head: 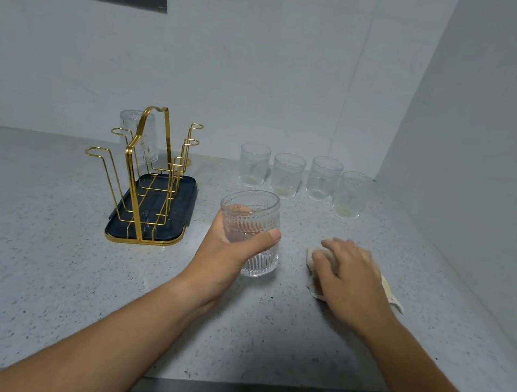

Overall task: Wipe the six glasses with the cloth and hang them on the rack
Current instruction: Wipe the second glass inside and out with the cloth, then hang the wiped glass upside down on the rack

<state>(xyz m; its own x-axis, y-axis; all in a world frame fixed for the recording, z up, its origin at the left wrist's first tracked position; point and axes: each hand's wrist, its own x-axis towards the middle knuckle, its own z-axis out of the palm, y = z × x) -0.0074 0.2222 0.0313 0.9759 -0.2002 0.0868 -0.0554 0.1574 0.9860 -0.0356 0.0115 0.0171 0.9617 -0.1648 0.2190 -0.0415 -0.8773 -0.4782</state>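
At the centre of the frame the glass [250,228] sits upright in the left hand [223,255], thumb across its ribbed front and fingers wrapped behind, a firm grasp; whether its base touches the counter [37,244] I cannot tell. Just to its right the right hand [349,276] lies over the bunched cloth [394,299], fingers bent onto it, but whether they have closed on it cannot be told. Behind, toward the upper right of centre, four glasses [288,175] stand in a row, mouths up. Left of centre the gold wire rack [147,177] stands on its dark tray [183,190], with a hung glass [148,139] inverted on a rear peg. By my reading, the second glass is about to be wiped. The next move calls for gathering the cloth, bringing it to the glass and working it round inside and out, with a steady hold on that slippery ribbed wall.
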